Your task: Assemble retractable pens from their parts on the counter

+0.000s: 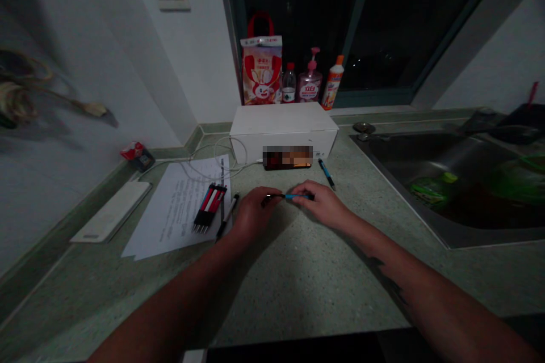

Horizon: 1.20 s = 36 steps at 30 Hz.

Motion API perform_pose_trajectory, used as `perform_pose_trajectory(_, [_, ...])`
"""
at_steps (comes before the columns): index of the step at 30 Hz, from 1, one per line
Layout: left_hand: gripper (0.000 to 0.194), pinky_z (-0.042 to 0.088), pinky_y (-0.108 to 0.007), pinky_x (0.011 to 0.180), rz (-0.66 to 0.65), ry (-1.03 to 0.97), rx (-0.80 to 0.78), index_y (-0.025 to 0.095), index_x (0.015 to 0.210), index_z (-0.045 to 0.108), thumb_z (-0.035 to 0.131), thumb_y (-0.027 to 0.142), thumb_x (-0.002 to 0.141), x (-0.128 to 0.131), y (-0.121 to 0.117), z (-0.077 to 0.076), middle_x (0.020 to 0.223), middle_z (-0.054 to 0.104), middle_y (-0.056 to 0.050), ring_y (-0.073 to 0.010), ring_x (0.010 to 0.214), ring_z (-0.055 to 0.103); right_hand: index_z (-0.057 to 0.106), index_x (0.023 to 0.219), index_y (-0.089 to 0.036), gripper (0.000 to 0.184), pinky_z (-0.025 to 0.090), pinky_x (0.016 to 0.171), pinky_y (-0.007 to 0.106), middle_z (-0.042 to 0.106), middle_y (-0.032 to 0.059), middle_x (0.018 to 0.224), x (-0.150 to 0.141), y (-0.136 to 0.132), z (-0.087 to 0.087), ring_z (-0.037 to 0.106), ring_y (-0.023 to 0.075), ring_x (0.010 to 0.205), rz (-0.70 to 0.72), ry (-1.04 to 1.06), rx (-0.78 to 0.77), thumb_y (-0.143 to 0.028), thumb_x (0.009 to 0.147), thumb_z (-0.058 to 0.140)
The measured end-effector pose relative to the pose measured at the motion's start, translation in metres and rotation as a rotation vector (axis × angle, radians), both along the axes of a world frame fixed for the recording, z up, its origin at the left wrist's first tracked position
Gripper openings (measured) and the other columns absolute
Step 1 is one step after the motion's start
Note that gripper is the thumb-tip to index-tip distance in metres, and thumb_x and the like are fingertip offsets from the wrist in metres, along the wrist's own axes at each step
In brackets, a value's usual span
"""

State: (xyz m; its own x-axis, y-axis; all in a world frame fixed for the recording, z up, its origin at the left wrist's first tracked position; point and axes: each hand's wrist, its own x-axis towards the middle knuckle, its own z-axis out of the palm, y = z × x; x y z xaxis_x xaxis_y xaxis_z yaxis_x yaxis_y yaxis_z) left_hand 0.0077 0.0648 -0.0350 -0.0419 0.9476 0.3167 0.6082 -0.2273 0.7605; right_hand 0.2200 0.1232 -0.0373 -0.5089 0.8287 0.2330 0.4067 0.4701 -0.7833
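Observation:
Over the middle of the counter, my left hand (254, 212) has its fingers pinched on a dark, slim pen part. Facing it, my right hand (322, 202) grips a blue and black pen (293, 197). The two pieces meet or nearly meet between my fingertips; I cannot tell whether they are joined. Beside my left hand a white and black pen (228, 215) lies partly on printed sheets (172, 198). Several red, white and black pens (210, 207) lie side by side on those sheets. Another blue pen (326, 174) rests beyond my right hand.
A phone (287, 167) on a white cable leans against a white box (283, 120). Bottles (309, 86) and a red bag (262, 71) stand behind. A metal sink (426, 232) is at right; a white board (110, 212) lies at left.

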Motion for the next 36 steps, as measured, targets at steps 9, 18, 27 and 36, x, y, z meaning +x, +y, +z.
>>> perform_pose_trajectory(9, [0.014, 0.058, -0.035, 0.081, -0.026, 0.001, 0.012, 0.020, 0.098, 0.077, 0.065, 0.020, 0.091, -0.001, 0.000, 0.001, 0.095, 0.078, -0.005, -0.0202, 0.085, 0.070, 0.075, 0.097, -0.021, 0.011, 0.052, 0.082, 0.035, 0.072, 0.0055, 0.093, 0.001, 0.000, -0.002, 0.067, 0.0204, 0.087, 0.013, -0.027, 0.050, -0.027, 0.093, 0.067])
perform_pose_trajectory(18, [0.014, 0.055, -0.034, 0.079, 0.017, -0.039, -0.004, 0.021, 0.097, 0.077, 0.066, 0.022, 0.089, 0.001, 0.000, -0.002, 0.094, 0.078, -0.004, -0.0190, 0.082, 0.069, 0.073, 0.096, -0.021, 0.007, 0.051, 0.081, 0.034, 0.072, 0.0047, 0.092, 0.000, -0.001, 0.002, 0.067, 0.0202, 0.088, 0.009, -0.052, 0.120, -0.020, 0.093, 0.067])
perform_pose_trajectory(27, [0.014, 0.056, -0.032, 0.080, 0.121, -0.181, -0.121, 0.020, 0.101, 0.071, 0.066, 0.025, 0.089, -0.002, 0.005, 0.006, 0.096, 0.079, -0.004, -0.0188, 0.084, 0.072, 0.070, 0.103, -0.023, 0.010, 0.052, 0.088, 0.041, 0.073, 0.0068, 0.101, 0.008, 0.007, 0.003, 0.068, 0.0241, 0.097, -0.135, -0.073, 0.286, -0.020, 0.095, 0.064])
perform_pose_trajectory(36, [0.040, 0.051, -0.038, 0.104, -0.181, 0.158, -0.154, 0.026, 0.127, 0.070, 0.054, 0.016, 0.092, 0.003, -0.001, -0.002, 0.123, 0.076, -0.004, -0.0227, 0.112, 0.070, 0.073, 0.103, -0.024, 0.010, 0.047, 0.097, 0.047, 0.074, 0.0078, 0.106, 0.007, -0.001, 0.015, 0.064, 0.0279, 0.105, -0.061, -0.247, 0.559, -0.025, 0.098, 0.064])
